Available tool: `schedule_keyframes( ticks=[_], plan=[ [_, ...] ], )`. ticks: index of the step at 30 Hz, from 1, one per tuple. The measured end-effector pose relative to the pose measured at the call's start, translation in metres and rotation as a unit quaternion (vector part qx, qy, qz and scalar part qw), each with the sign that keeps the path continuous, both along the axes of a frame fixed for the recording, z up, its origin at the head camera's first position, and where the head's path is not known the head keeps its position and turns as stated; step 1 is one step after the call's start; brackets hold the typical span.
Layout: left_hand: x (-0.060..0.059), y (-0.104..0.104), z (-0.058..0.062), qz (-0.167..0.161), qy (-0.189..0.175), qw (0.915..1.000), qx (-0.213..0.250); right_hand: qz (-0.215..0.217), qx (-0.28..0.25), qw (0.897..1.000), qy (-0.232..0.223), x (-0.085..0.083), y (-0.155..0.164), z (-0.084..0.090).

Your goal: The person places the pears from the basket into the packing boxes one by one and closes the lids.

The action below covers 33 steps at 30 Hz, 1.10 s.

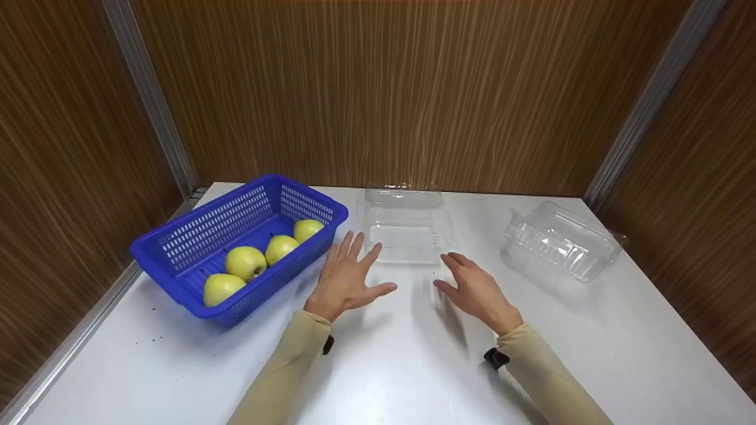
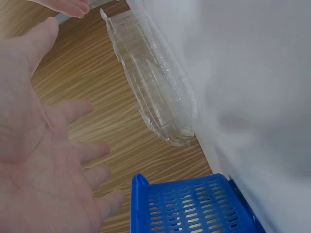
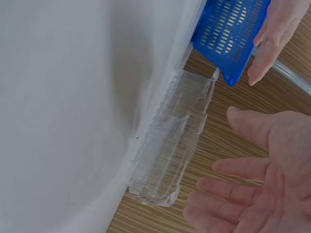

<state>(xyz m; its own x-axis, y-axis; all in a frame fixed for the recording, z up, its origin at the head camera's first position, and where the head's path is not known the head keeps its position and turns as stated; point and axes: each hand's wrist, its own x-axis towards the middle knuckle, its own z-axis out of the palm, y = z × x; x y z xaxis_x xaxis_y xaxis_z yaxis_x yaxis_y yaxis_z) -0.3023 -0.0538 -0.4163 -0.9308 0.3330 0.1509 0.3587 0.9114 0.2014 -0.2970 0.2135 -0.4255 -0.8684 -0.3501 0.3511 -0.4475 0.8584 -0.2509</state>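
Head view. White bench (image 1: 384, 366), wood-grain walls behind. Left hand (image 1: 348, 278): fingers spread, holding nothing, hovering above the bench just in front of the open clear tray (image 1: 407, 233). Right hand (image 1: 475, 289): fingers relaxed and spread, holding nothing, near the tray's front right corner. The open clear tray lies flat at the middle back of the bench, between the two hands and beyond them. Blue basket (image 1: 195, 236) at the left, beside the left hand, with four yellow-green apples (image 1: 245, 261) inside in a row. Closed clear box (image 1: 558, 242) at the right, well apart from the right hand.

Left wrist view. Left hand (image 2: 43, 160) palm open, fingers apart, empty. Open clear tray (image 2: 155, 92) on the bench (image 2: 257, 82) ahead of the fingers; corner of the blue basket (image 2: 189, 204) close by.

Right wrist view. Right hand (image 3: 265, 189) palm open, fingers apart, empty. Open clear tray (image 3: 172, 145) on the bench (image 3: 63, 111) beside it; blue basket (image 3: 228, 34) beyond, with fingers of the left hand (image 3: 274, 34) before it.
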Motion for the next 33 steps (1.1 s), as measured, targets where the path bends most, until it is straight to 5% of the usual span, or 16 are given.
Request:
schedule_keyframes(
  ticks=[14,33],
  plan=[
    [-0.009,-0.007,-0.008,0.003,0.007,0.9999,0.009,-0.032,-0.017,0.999,0.021,-0.04,0.005,0.002],
    [-0.016,-0.014,-0.006,-0.008,0.062,0.998,-0.012,-0.048,-0.033,0.996,-0.067,-0.068,0.01,0.009]
  ],
)
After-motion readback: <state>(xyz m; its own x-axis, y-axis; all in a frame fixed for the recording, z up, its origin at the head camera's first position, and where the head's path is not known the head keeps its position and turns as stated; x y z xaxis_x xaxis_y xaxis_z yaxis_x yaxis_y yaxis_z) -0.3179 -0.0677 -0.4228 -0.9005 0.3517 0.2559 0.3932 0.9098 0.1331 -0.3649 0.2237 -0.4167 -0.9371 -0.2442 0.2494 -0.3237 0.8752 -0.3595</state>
